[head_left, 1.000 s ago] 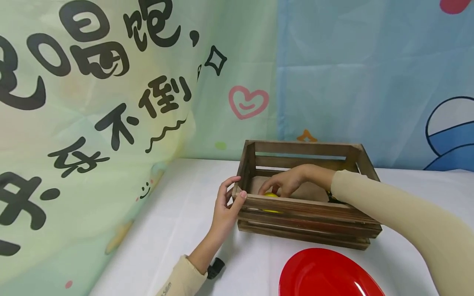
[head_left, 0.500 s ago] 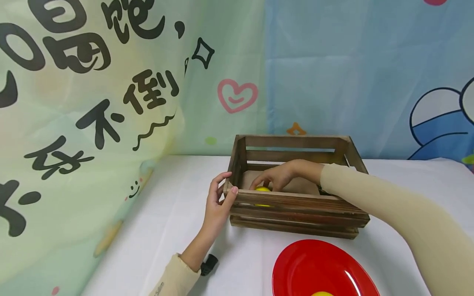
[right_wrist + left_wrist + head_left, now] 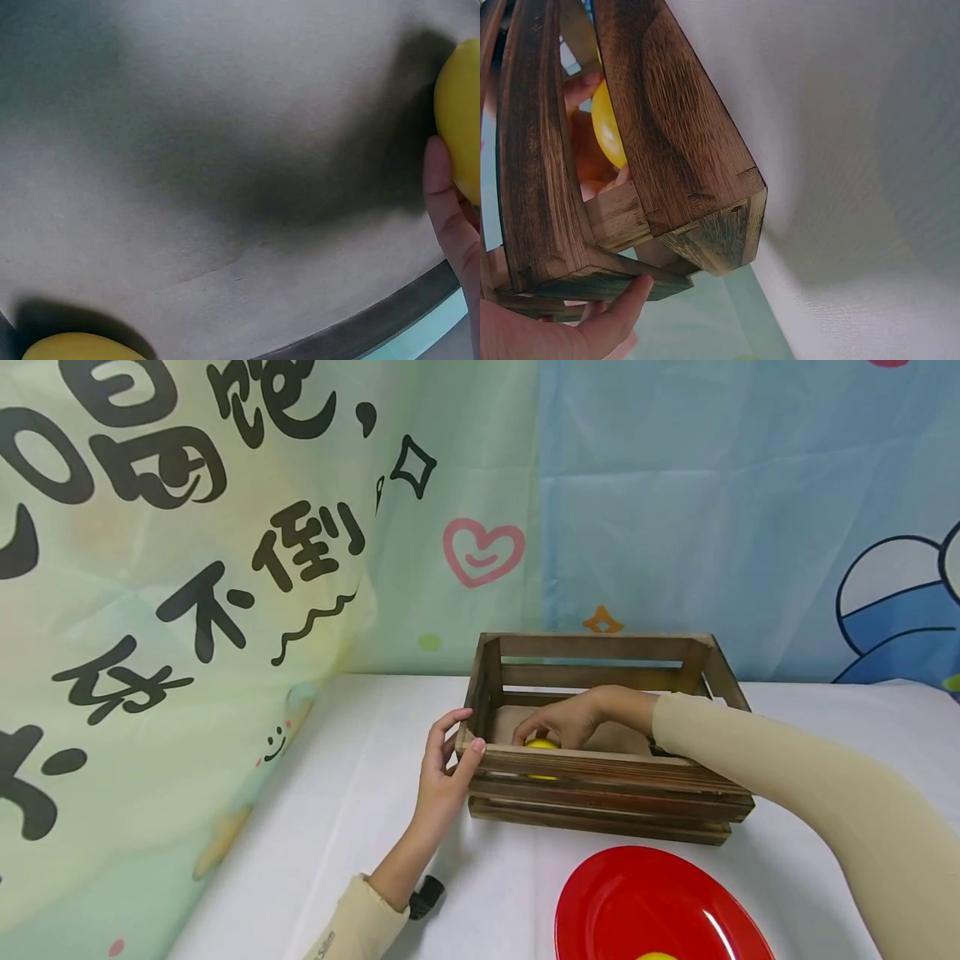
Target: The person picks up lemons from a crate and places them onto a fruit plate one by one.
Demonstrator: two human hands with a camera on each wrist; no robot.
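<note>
A: What is the right hand (image 3: 564,718) busy with?
B: It reaches into the wooden crate (image 3: 622,763) and holds a yellow fruit (image 3: 542,744), fingers bent down around it
A: Whereabouts in the crate is that?
B: In the left part, just behind the front slats; a strip of yellow shows through the gap between them. Whether the fruit touches the bottom I can't tell
A: And the left hand (image 3: 441,785)?
B: Gripping the crate at its near left corner, thumb on the top front slat, fingers round the side
A: Any more fruit in there?
B: Yes, the right wrist view has a second yellow fruit (image 3: 84,348) on the pale floor (image 3: 187,292), well apart from the held one and partly cut off by the lower edge
A: What's outside the crate?
B: A red plate (image 3: 630,893) near its front, apart from it, on a white cloth (image 3: 360,827). Something yellow (image 3: 657,956) lies on the plate, too cropped to name. Behind everything hangs a green and blue backdrop (image 3: 645,527) with a pink heart (image 3: 483,553) on it
</note>
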